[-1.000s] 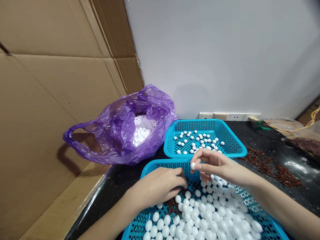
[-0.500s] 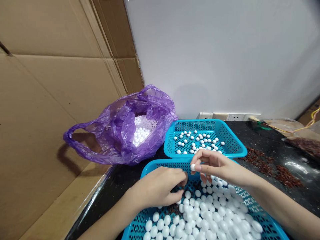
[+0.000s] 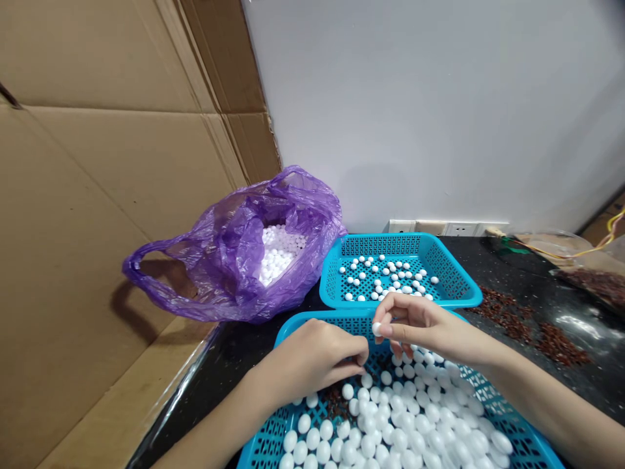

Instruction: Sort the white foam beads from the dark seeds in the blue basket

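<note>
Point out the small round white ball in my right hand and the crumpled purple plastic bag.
Small round white ball (image 3: 376, 329), head view, its exposed middle.
Crumpled purple plastic bag (image 3: 234, 260), head view, its wrinkled side.

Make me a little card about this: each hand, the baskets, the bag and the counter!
Left hand: over the near blue holed plastic basket; can't tell if it holds anything
Right hand: pinching one small round white ball
Near basket: many white balls, some reddish-brown bits
Far blue holed plastic basket: scattered smaller-looking white balls
Crinkly purple plastic bag: open, white balls inside
Shiny black counter: loose reddish-brown bits at right
</note>
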`<state>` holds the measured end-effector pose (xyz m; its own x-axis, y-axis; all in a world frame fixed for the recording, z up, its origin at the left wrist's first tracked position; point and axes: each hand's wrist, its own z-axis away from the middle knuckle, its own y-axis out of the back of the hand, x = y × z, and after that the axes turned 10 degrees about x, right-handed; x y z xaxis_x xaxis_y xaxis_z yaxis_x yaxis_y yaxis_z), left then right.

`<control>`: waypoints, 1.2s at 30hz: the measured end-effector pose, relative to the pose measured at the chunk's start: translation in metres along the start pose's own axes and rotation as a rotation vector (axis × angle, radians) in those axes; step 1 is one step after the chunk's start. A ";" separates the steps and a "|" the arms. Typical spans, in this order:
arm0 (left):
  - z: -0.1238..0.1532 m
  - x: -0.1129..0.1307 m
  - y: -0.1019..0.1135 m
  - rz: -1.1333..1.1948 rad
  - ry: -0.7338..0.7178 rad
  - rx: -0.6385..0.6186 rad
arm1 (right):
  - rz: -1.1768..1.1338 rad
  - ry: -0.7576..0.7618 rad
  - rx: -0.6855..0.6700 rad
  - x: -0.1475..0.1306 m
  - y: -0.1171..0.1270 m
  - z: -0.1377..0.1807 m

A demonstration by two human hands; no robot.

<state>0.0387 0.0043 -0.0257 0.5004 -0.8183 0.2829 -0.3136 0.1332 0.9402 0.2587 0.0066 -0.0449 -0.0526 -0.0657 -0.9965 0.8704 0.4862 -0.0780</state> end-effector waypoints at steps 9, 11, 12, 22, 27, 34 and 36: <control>0.002 0.000 -0.003 0.101 0.006 0.351 | -0.067 0.077 0.039 0.000 0.002 0.001; 0.002 0.001 -0.002 0.124 -0.009 0.394 | -0.096 0.108 0.026 0.001 0.002 0.001; 0.002 0.001 -0.001 0.138 -0.019 0.412 | -0.102 0.131 0.019 0.002 0.002 0.002; 0.003 0.005 0.001 0.227 -0.078 0.622 | 0.185 0.244 0.033 -0.008 -0.005 0.010; 0.005 0.005 0.000 0.239 -0.090 0.603 | 0.235 0.244 0.037 -0.005 -0.007 0.010; 0.005 0.006 -0.001 0.180 -0.152 0.642 | 0.232 0.270 0.056 -0.003 -0.009 0.010; 0.004 0.007 -0.002 0.172 -0.159 0.688 | 0.237 0.284 0.079 -0.003 -0.009 0.011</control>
<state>0.0395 -0.0040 -0.0260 0.2917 -0.8957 0.3357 -0.8401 -0.0721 0.5376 0.2560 -0.0070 -0.0413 0.0307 0.2896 -0.9566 0.9094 0.3891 0.1470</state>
